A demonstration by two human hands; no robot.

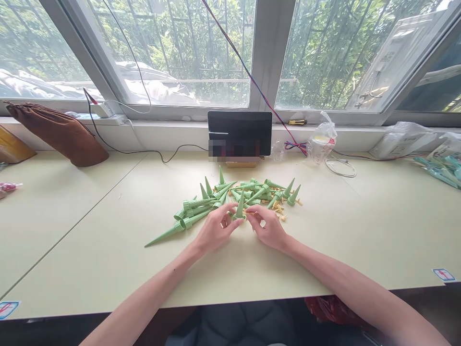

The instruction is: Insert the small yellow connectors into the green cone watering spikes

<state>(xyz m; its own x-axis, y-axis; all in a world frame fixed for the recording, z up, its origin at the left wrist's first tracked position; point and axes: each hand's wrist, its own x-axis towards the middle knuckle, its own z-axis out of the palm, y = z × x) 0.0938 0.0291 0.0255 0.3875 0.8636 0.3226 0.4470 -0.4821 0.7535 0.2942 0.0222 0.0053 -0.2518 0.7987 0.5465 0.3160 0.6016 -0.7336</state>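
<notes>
Cone (240,205), one, between two hands (218,225) (268,228)

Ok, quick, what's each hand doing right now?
Left hand: closed lightly around an upright green cone.
Right hand: fingertips pinched together beside the cone, seemingly on a small yellow piece, though it's mostly hidden.

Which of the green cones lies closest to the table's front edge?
The leftmost cone, lying on its side, its slim tip reaching farther left than any other.
</notes>
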